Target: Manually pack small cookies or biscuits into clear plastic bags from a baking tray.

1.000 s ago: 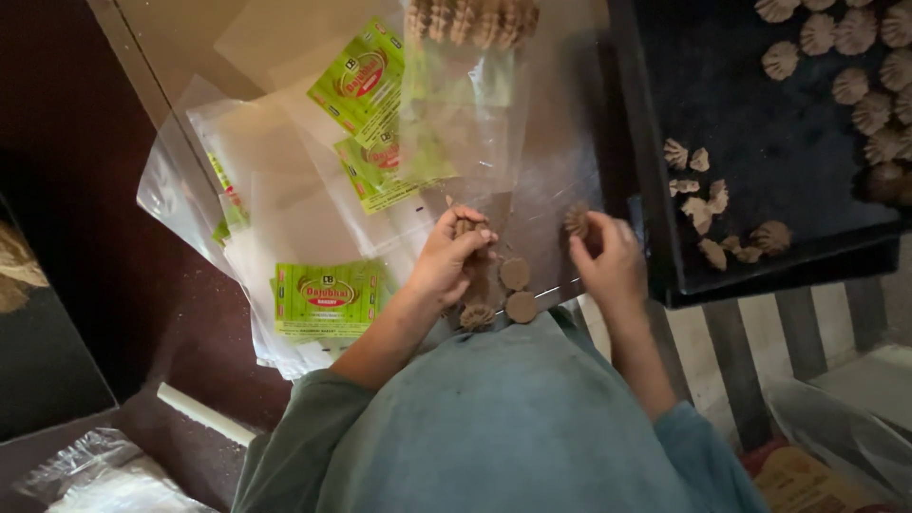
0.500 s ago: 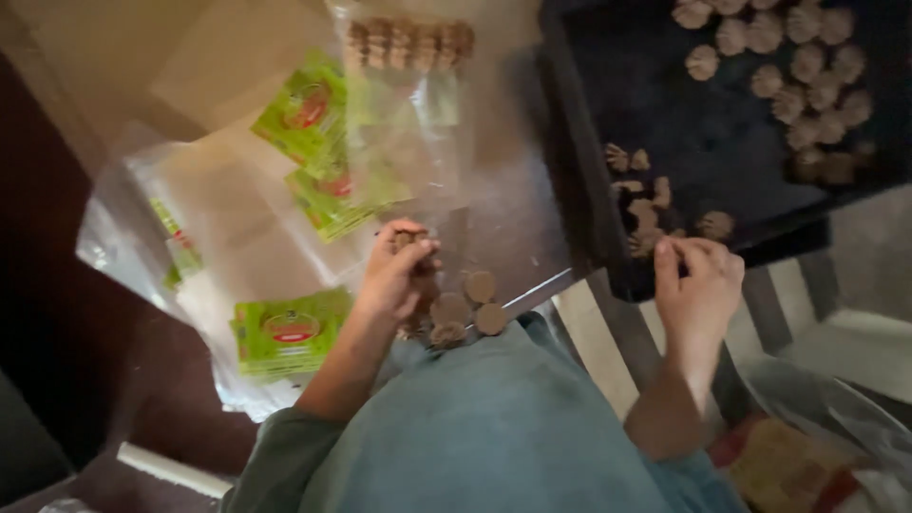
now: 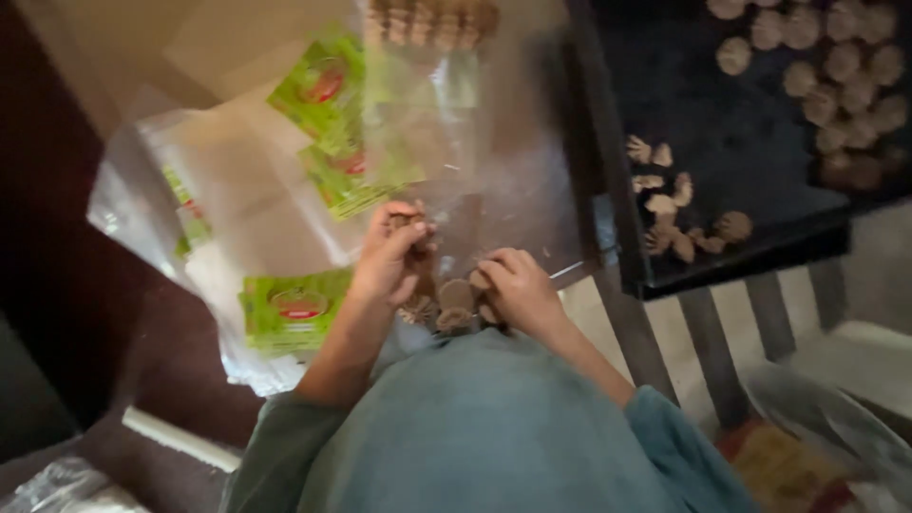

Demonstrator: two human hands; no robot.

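My left hand (image 3: 389,258) is curled around a small stack of round brown cookies, held upright just above the table's near edge. My right hand (image 3: 518,290) rests beside it, fingers closed on a cookie among a few loose brown cookies (image 3: 456,299) lying at the table edge. Both hands are close together, right in front of my blue-grey shirt. A clear plastic sleeve (image 3: 456,142) lies behind the hands, with a row of cookies (image 3: 432,21) at its far end.
Green printed labels (image 3: 290,309) lie on clear plastic bags at the left, more labels (image 3: 332,104) further back. A black tray (image 3: 760,142) at the right holds several round cookies and broken pieces (image 3: 670,204). Striped slats run under the tray.
My right hand has come back from the black tray on the right to the loose cookies next to my left hand. The left hand has stayed at the table edge.
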